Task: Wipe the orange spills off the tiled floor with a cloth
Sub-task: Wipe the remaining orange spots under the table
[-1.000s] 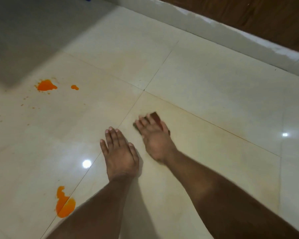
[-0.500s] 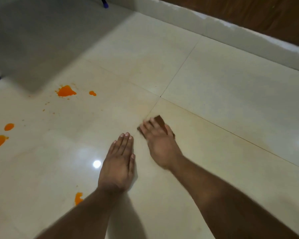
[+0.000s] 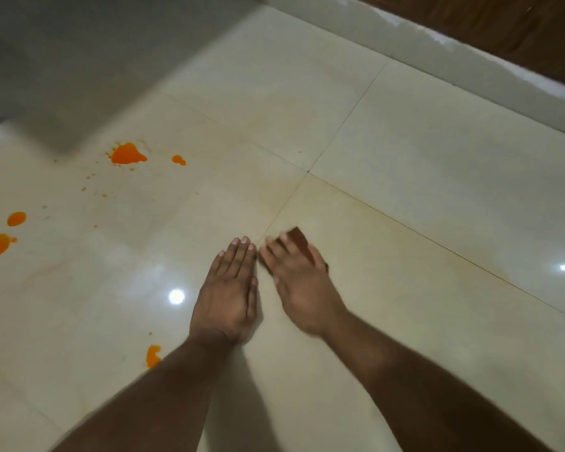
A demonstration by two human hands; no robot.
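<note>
Brown cloth [image 3: 299, 239] pinned flat under your right hand [image 3: 299, 282], left hand [image 3: 229, 295] open palm-down beside it, orange spills [image 3: 128, 154] off left on floor tiles [image 3: 437, 197]

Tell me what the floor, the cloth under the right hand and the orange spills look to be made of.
Floor: glazed ceramic or polished stone tile, seemingly; glossy cream with lamp reflections and thin grout lines. Cloth: dark brown, matte, probably fabric, but it is blurred and mostly hidden under the right hand. Orange spills: opaque, bright liquid or sauce in puddles with fine splatter; which one is unclear.
</note>
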